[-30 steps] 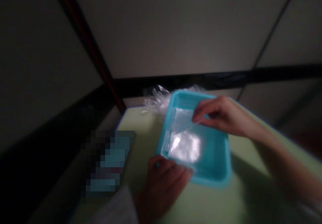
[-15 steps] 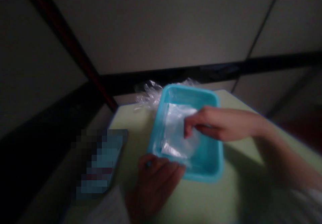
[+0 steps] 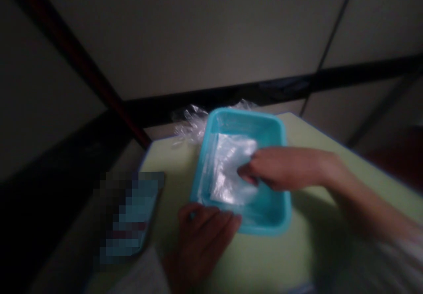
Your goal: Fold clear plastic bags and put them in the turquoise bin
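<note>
A turquoise plastic tray (image 3: 276, 128) sits on a pale green table (image 3: 264, 258). Inside it lies a clear plastic bag (image 3: 224, 170). My right hand (image 3: 280, 168) reaches into the tray from the right, its fingers curled and pressed onto the bag. My left hand (image 3: 205, 232) rests at the tray's near left corner, fingers laid over the rim and holding it.
Crumpled clear plastic (image 3: 190, 124) lies behind the tray at the table's far edge. A pixelated flat object (image 3: 127, 217) lies on the table's left side. Dark rails and pale wall panels stand behind. The picture is dim and blurred.
My right hand has come down from above the tray and moved left, pressing the plastic bag flat into the tray. The left hand has stayed at the corner.
</note>
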A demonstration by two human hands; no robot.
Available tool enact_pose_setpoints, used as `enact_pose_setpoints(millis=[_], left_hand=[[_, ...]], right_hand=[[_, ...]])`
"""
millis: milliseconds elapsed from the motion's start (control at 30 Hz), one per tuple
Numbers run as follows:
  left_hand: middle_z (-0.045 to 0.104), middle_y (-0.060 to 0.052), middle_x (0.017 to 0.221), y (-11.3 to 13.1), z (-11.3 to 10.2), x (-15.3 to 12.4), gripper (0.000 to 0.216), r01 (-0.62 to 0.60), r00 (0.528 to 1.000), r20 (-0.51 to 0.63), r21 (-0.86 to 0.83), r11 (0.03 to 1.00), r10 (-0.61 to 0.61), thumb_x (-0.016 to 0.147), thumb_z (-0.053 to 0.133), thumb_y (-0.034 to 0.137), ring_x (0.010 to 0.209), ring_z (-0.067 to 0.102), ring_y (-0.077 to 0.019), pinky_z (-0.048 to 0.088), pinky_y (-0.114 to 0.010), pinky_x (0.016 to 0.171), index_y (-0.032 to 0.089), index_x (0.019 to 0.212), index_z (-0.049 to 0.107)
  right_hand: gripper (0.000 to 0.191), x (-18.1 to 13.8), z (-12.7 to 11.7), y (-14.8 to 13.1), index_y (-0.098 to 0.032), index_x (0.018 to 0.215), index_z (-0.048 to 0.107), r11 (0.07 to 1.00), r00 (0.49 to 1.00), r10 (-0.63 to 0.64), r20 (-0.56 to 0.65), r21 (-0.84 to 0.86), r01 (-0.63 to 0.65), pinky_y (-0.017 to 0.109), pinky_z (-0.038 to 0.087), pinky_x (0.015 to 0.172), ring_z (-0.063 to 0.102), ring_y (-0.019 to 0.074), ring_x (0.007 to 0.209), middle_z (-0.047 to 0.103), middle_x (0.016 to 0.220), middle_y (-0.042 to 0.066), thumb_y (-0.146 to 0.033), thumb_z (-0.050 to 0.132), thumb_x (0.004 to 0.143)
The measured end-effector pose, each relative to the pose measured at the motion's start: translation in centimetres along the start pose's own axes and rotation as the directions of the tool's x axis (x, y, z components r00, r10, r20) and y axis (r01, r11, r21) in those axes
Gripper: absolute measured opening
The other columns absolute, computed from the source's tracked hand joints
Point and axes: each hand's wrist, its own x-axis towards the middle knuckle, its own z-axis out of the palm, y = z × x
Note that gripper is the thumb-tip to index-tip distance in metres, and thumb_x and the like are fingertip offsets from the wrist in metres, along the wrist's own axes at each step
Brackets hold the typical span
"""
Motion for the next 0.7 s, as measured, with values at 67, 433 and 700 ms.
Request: enact_pose_setpoints(millis=[67,433,700], left_hand=[[0.070,0.001,0.079,0.0,0.0,0.0,0.024,-0.016,1.000,-0.007,-0.010,1.000,0.016,0.096,0.041,0.015,0.075,0.057,-0.0135,0.033,-0.033,0.082,0.016,0.093,0.065],[0.070,0.000,0.079,-0.2,-0.2,0.1,0.026,-0.053,0.998,-0.015,0.009,0.999,0.053,0.095,0.040,0.012,0.074,0.058,-0.0136,0.035,-0.033,0.081,0.015,0.094,0.066],[0.070,0.001,0.082,0.0,-0.3,-0.2,0.026,-0.001,0.999,0.034,0.002,1.000,0.001,0.095,0.039,0.013,0.077,0.059,-0.0137,0.034,-0.033,0.085,0.018,0.097,0.064]], right_hand=[[0.023,0.0,0.2,-0.1,-0.018,0.075,0.065,0.998,0.997,0.049,-0.057,0.043,-0.046,0.027,0.036,0.056,0.056,0.0168,0.065,0.066,0.074,0.005,0.002,0.053,0.071],[0.034,0.2,0.9,-0.2,-0.026,0.056,0.061,0.948,0.908,0.222,-0.355,0.297,-0.116,0.032,0.044,0.074,0.061,0.0188,0.073,0.067,0.069,0.001,0.006,0.059,0.065],[0.026,0.6,1.2,-0.4,-0.020,0.073,0.069,0.985,0.966,0.160,-0.204,-0.028,-0.170,0.037,0.043,0.074,0.063,0.0252,0.080,0.070,0.081,0.009,0.002,0.055,0.076]])
